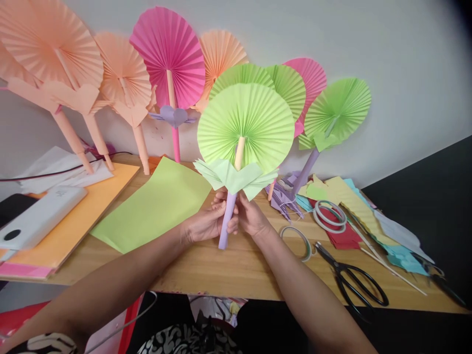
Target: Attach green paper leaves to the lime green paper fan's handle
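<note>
A round green pleated paper fan [258,118] stands upright in front of me, above the table. Its stem is cream at the top and purple below, with a pale green heart and folded paper leaves at the join. My left hand [212,221] is closed around the purple handle, its fingers curled behind it. Just beneath the leaves, my right hand [252,216] touches the fan from the right; its fingertips are hidden behind the handle and the leaves.
Finished fans, such as a pink one [169,49], lean on the wall. A green sheet [158,206] lies at left beside a white device [44,216] on orange paper. To the right are tape rolls [330,216], black scissors [350,275], thin sticks and paper scraps.
</note>
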Demonstrator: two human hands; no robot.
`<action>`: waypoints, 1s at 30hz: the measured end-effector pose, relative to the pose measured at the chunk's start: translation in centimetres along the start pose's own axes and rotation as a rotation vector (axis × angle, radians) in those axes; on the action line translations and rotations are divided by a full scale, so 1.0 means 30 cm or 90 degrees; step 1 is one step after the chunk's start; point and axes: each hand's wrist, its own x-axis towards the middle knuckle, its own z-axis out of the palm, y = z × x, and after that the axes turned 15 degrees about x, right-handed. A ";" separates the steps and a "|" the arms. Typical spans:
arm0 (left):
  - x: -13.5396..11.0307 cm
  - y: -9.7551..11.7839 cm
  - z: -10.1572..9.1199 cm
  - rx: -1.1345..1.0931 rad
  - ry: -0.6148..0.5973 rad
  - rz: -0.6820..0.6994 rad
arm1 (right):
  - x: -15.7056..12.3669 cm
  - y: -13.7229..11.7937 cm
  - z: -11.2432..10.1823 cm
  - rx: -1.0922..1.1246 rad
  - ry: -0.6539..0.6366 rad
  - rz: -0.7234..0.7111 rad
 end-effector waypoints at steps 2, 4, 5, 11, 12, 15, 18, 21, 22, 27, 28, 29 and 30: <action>0.001 0.013 -0.009 0.004 0.004 0.010 | 0.002 0.000 -0.002 0.079 -0.042 0.038; 0.002 0.023 -0.015 0.016 0.017 0.032 | 0.002 -0.001 -0.004 0.102 -0.067 0.034; 0.004 0.026 -0.016 0.026 0.028 0.043 | 0.000 -0.002 -0.003 0.097 -0.070 0.024; 0.014 0.038 -0.026 0.104 0.063 0.044 | -0.020 -0.020 0.028 -0.076 -0.002 -0.092; 0.015 0.042 -0.032 0.126 0.068 0.040 | -0.023 -0.028 0.032 -0.115 0.012 -0.124; 0.008 0.064 -0.062 0.255 0.100 0.036 | -0.027 -0.052 0.035 -0.212 0.056 -0.223; -0.009 0.101 -0.097 0.432 0.134 0.028 | -0.025 -0.070 0.024 -0.273 0.096 -0.278; -0.025 0.142 -0.117 0.492 0.185 0.054 | -0.022 -0.071 0.012 -0.323 0.152 -0.307; -0.028 0.153 -0.119 0.491 0.199 0.068 | -0.020 -0.067 0.010 -0.331 0.169 -0.315; -0.028 0.172 -0.115 0.487 0.221 0.090 | -0.019 -0.045 0.005 -0.340 0.168 -0.334; -0.027 0.169 -0.115 0.501 0.205 0.074 | -0.021 -0.043 0.005 -0.345 0.166 -0.337; -0.027 0.164 -0.114 0.514 0.187 0.057 | -0.023 -0.043 0.005 -0.352 0.166 -0.342; -0.027 0.159 -0.114 0.530 0.163 0.035 | -0.027 -0.044 0.004 -0.361 0.169 -0.347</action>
